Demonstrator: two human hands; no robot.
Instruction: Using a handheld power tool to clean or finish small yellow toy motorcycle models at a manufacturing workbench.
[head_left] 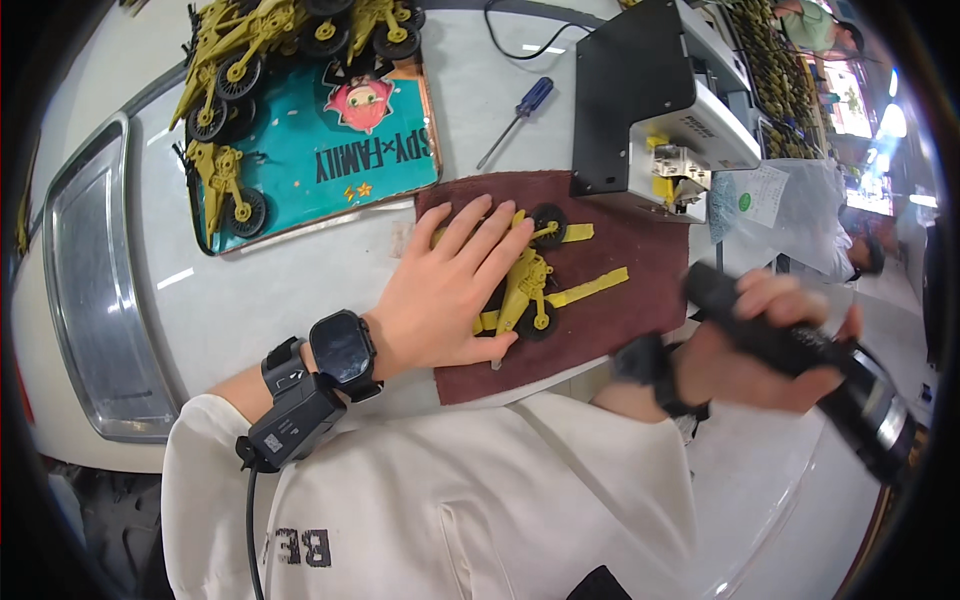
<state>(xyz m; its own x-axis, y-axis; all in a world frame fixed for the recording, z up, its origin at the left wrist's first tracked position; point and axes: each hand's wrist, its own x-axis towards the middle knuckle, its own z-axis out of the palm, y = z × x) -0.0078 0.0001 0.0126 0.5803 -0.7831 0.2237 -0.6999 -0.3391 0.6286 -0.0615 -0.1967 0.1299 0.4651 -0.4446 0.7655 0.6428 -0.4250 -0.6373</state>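
My left hand (pixel 450 270) lies flat with fingers spread over yellow toy motorcycles (pixel 522 285) on a maroon cloth (pixel 600 335). Black wheels and two yellow strips stick out to the right of the fingers; the palm hides the rest. Off to the right, my right hand (pixel 745 365) is wrapped round a thick black electric screwdriver (pixel 850 385) with a silver band. Motion blurs this hand, and I cannot make out the tool's tip. The screwdriver is held apart from the motorcycles.
A teal tray (pixel 290 190) at the back left bears several yellow motorcycles (pixel 235 70). Behind the cloth lies a blue-handled screwdriver (pixel 533 97). A black and white screw feeder (pixel 640 100) stands back right, beside a clear plastic bag (pixel 785 220). A metal tray (pixel 105 400) lies far left.
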